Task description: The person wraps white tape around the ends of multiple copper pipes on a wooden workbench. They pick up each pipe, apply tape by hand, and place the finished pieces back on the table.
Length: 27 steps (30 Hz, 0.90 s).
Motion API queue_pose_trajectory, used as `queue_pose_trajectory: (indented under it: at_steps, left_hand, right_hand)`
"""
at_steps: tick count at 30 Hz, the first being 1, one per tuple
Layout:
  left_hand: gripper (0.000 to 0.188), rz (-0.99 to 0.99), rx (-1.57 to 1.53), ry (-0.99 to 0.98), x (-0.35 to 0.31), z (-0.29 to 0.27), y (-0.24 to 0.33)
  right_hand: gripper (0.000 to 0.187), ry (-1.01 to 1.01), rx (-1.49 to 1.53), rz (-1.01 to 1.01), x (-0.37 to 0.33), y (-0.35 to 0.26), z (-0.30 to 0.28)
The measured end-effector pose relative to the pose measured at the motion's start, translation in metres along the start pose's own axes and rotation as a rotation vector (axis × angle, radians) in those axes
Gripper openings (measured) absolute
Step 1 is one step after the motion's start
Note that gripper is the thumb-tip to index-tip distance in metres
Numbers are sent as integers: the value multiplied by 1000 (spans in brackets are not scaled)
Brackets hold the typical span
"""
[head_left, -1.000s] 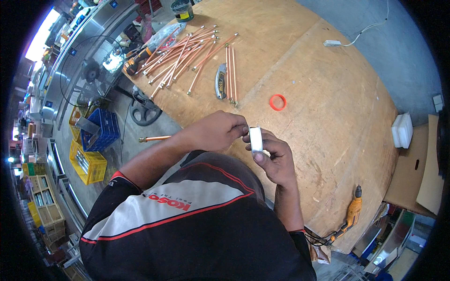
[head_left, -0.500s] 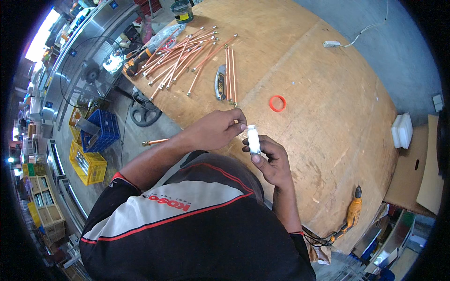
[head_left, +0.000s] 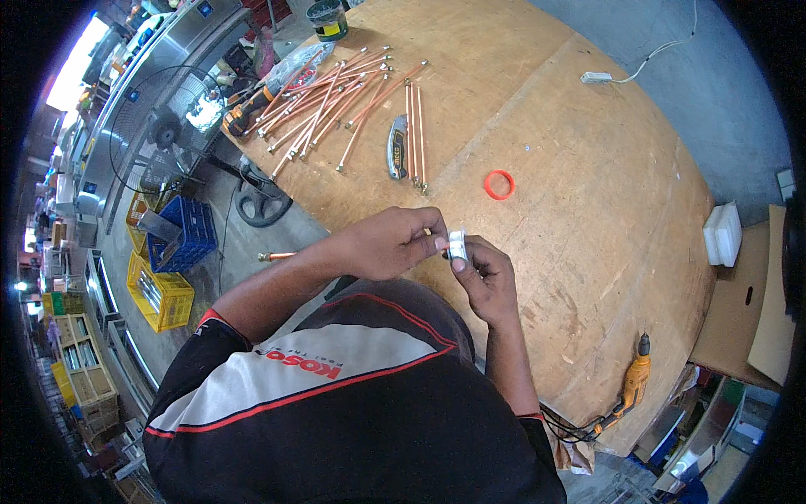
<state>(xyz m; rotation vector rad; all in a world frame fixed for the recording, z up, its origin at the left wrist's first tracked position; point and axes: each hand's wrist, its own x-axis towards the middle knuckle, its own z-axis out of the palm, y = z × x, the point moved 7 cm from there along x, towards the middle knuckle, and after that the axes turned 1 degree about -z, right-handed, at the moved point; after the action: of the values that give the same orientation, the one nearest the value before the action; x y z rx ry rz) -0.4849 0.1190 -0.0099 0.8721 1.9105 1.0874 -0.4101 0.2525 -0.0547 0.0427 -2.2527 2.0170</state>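
Note:
My right hand (head_left: 487,281) grips a small roll of white thread seal tape (head_left: 457,244) between thumb and fingers, over the table's near edge. Close against it on the left, the fingertips of my left hand (head_left: 407,244) are pinched together. A copper tube (head_left: 277,256) with a metal end fitting sticks out past my left forearm, in line with that pinch; its middle is hidden by my arm and hand. Beyond my hands, several copper tubes (head_left: 416,134) lie side by side next to a utility knife (head_left: 396,149). An orange-red plastic ring (head_left: 499,185) lies flat farther right.
A loose pile of copper tubes (head_left: 323,105) covers the table's far left, with a cordless drill (head_left: 243,113) beside it. A dark bucket (head_left: 327,20) stands behind. An orange drill (head_left: 635,382) lies at the right edge. Crates (head_left: 159,290) and a fan (head_left: 164,128) stand left.
The white tape roll has turned in my right hand, from broad face showing to a narrower, tilted view. My left fingertips have shifted slightly right and down, now against the roll.

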Motion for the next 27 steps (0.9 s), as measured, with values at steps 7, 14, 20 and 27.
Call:
queue_pose_trajectory:
  at_steps: [7, 14, 20, 27]
  left_hand:
    - [19, 38, 96, -66, -1, 10, 4]
    - [25, -114, 100, 44, 5, 3, -19]
    - [22, -98, -42, 73, 6, 1, -14]
    - [23, -78, -59, 138, 10, 0, -17]
  right_hand:
    - [39, -39, 179, -85, 5, -1, -2]
    - [55, -257, 74, -177, 11, -30, 5]
    - [54, -159, 82, -172, -1, -31, 1]
    - [63, -177, 100, -146, -3, -30, -3]
